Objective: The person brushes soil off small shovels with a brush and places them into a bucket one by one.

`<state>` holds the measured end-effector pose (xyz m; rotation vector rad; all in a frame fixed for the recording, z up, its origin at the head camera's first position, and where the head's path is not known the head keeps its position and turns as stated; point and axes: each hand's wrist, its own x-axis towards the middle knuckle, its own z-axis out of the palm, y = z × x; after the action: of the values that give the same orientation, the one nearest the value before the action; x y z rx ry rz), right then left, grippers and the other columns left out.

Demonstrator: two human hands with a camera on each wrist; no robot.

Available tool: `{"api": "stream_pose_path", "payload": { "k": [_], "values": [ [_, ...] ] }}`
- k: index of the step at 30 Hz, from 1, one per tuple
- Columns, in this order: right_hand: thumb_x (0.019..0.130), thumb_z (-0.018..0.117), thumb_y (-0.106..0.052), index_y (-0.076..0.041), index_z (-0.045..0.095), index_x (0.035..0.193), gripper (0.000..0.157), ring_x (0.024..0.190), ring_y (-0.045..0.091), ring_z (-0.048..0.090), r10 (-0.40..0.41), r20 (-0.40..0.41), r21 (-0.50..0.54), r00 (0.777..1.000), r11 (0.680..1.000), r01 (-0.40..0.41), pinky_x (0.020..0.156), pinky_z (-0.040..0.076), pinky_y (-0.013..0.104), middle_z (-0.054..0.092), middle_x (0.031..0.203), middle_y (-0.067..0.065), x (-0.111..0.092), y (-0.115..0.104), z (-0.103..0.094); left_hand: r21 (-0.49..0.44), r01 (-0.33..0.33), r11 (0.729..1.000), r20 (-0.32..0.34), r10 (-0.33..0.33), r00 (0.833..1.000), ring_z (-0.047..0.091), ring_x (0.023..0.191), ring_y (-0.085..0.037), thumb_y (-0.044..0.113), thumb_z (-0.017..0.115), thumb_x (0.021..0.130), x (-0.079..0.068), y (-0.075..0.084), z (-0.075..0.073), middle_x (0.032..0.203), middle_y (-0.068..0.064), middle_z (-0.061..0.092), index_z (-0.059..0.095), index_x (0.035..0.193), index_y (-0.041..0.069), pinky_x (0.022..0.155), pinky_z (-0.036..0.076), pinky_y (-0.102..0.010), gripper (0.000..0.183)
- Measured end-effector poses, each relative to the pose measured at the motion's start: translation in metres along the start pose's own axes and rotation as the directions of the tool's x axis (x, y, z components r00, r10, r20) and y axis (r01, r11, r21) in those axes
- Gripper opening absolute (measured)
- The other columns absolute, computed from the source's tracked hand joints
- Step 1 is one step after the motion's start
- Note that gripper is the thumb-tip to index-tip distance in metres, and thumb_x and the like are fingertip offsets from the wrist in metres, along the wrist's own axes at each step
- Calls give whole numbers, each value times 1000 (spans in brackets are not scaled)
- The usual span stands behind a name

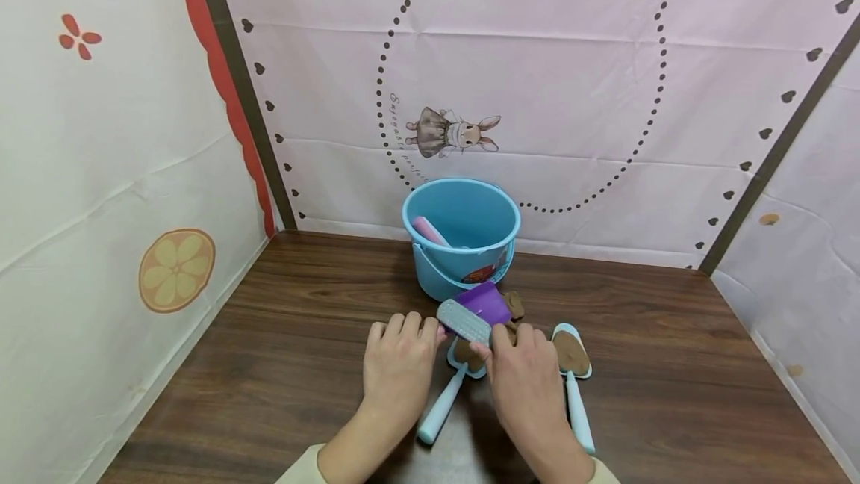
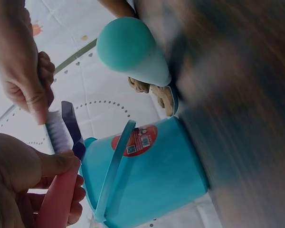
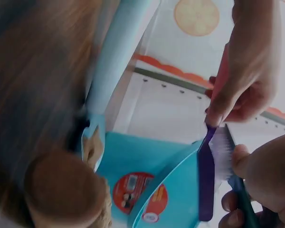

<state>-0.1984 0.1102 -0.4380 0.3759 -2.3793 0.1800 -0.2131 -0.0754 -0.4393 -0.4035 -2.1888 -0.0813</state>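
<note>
In front of the bucket (image 1: 430,275), the left hand (image 1: 399,357) has its fingers wrapped round the pink handle of the purple shovel (image 1: 489,303). The right hand (image 1: 527,376) pinches the brush (image 1: 463,321), bristles facing the shovel. Nearer than the bucket, two trowels (image 1: 442,408) bearing brown matter (image 1: 572,353) lie on the worktop (image 1: 295,364), one farther right. A pink thing (image 1: 430,231) leans inside the bucket.

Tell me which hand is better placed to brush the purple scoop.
Right, most likely: the right hand grips the brush, its bristles facing the scoop. The left hand holds the scoop by its pink handle, so it seems better placed to steady it.
</note>
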Motion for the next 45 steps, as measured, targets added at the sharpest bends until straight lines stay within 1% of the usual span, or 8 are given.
{"api": "stream_pose_path", "payload": {
  "k": [4,12,15,18,23,37,42,45],
  "values": [
    [90,72,-44,-3,54,83,45,54,28,44,64,3,-19,998,998,-64,50,37,38,39,65,9,4,13,3,12,8,1000,-4,-8,1000,50,62,-24,37,62,96,0,-1,-1,69,-6,55,63,75,10,59,35,-37,34],
    [94,71,-36,-2,55,83,39,57,33,46,246,16,-8,969,969,-246,53,40,48,42,66,12,15,48,-9,-2,23,1000,2,-23,1000,49,61,-23,36,63,96,1,-4,-3,68,-5,54,63,76,9,58,34,-35,34],
    [92,73,-35,-3,53,81,39,55,30,43,223,-31,22,974,975,-222,52,39,46,40,65,10,16,45,-14,3,28,1000,-1,-28,1000,49,61,-24,35,64,96,1,-4,-3,67,-5,54,62,75,9,58,34,-36,34],
    [89,74,-38,-4,52,80,41,53,25,39,117,-56,58,992,992,-114,50,35,39,37,65,7,13,28,-14,3,33,999,-8,-33,999,50,61,-25,35,66,94,1,-4,-3,67,-6,54,62,74,10,58,35,-37,33],
    [91,70,-43,-8,49,79,43,54,22,39,-7,4,61,1000,998,7,52,31,32,37,66,4,4,6,-7,-9,16,1000,-3,-16,1000,51,63,-24,38,64,93,0,0,-4,70,-5,57,64,76,10,59,36,-37,32],
    [96,70,-33,-4,52,82,37,55,27,42,230,49,14,972,973,-231,51,37,42,38,65,8,13,52,-10,-4,22,1000,-45,-22,999,47,58,-23,39,42,106,1,-1,-5,65,-5,51,62,74,9,56,33,-36,48],
    [95,70,-33,-6,49,79,38,54,24,37,222,26,35,975,974,-223,51,34,38,35,64,7,14,54,-12,-15,24,1000,-11,-24,1000,50,59,-23,38,54,102,1,-4,-5,66,-4,53,64,77,10,56,33,-35,40],
    [94,70,-31,-6,47,78,38,54,23,35,221,14,57,975,974,-221,52,32,37,34,65,6,14,53,-14,-76,60,995,85,-54,995,54,61,-23,37,65,97,3,-9,-6,69,-3,56,65,80,11,55,35,-34,31]
  ]
}}
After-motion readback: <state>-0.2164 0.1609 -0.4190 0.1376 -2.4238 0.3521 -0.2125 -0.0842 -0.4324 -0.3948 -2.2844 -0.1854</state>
